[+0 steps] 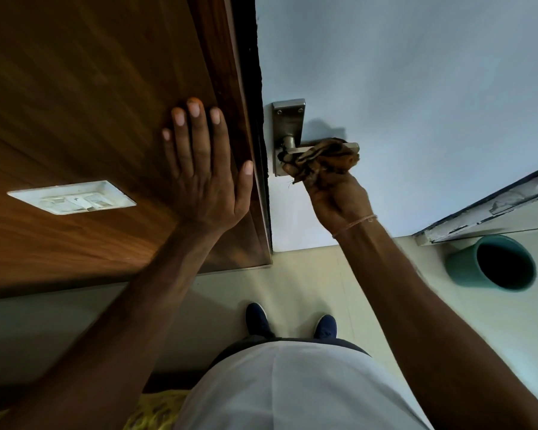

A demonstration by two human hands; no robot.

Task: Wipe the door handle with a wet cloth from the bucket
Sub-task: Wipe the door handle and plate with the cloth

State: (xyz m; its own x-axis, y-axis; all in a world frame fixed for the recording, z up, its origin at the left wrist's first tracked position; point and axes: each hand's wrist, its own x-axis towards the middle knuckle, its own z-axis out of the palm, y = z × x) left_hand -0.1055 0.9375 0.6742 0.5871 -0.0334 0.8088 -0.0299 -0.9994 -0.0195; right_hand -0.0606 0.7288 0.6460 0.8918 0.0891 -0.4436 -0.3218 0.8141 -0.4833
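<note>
Both hands are working: left hand (204, 169), fingers straight, is bracing the wooden panel (90, 88), right hand (333, 193) is gripping the cloth (326, 159) around the door handle (292, 144), apparently mid-wipe; next, rubbing toward its right tip.

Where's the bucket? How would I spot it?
Find the pale door with the metal handle, then look down to the floor on its right. The bucket stands there: round, teal, with a dark open mouth, the only container on the floor.
</note>
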